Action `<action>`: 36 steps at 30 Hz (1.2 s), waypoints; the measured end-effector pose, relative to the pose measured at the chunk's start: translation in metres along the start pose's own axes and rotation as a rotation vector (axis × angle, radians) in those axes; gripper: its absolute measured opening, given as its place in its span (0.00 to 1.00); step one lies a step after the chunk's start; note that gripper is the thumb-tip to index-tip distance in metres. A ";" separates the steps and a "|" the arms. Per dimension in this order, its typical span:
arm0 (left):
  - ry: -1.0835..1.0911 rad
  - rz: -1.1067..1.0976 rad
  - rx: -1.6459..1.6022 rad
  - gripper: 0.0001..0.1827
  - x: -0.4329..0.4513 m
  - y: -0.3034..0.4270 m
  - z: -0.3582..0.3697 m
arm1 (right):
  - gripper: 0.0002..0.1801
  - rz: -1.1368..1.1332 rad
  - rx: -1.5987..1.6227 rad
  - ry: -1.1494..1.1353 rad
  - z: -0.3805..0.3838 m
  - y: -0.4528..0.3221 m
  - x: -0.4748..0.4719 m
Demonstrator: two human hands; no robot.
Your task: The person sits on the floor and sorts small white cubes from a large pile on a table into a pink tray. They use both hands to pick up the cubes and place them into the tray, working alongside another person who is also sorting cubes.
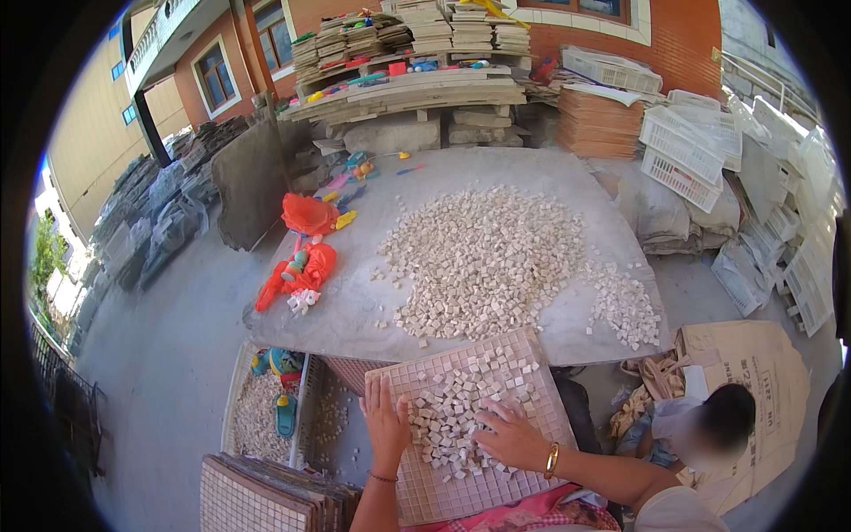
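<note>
A pink gridded tray (425, 495) rests tilted at the near edge of a stone-topped table (352, 319). Loose stone mosaic cubes (452, 405) lie on its grid, most of them heaped across the middle. My left hand (387, 415) is at the tray's left edge, fingers pointing up, the thumb raised beside the cubes. Over the cubes at the centre right lies my right hand (512, 435), fingers spread and palm down; whether it grips any cube cannot be told. Beyond the tray, a large pile of the same cubes (485, 259) covers the middle of the table, with a smaller heap (625, 306) to its right.
Red plastic bags (309, 213) and small toys lie on the table's left side. Below left are a white crate (236, 399) of chips and a stack of gridded trays (252, 495). A person (705, 425) is low at the right, beside a flattened paper sack (764, 372).
</note>
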State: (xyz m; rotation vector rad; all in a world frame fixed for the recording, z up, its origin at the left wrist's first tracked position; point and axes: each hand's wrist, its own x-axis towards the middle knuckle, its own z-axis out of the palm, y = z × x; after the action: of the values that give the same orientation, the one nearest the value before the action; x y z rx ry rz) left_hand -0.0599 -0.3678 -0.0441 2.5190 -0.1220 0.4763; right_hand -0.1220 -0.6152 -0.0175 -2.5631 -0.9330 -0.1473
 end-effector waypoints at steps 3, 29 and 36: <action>-0.059 0.079 0.057 0.28 0.031 -0.006 0.007 | 0.26 0.139 -0.028 0.096 -0.016 0.024 -0.009; 0.187 -0.310 -0.171 0.25 -0.028 -0.063 -0.011 | 0.19 0.352 0.049 0.261 -0.036 0.050 0.002; 0.241 -0.382 -0.145 0.22 -0.024 -0.049 -0.017 | 0.12 -0.195 -0.056 0.164 0.003 0.151 0.131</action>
State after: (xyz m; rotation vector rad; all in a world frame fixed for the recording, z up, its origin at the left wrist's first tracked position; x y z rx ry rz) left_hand -0.0785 -0.3185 -0.0651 2.2492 0.3946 0.5832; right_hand 0.0747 -0.6415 -0.0410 -2.4613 -1.1266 -0.4387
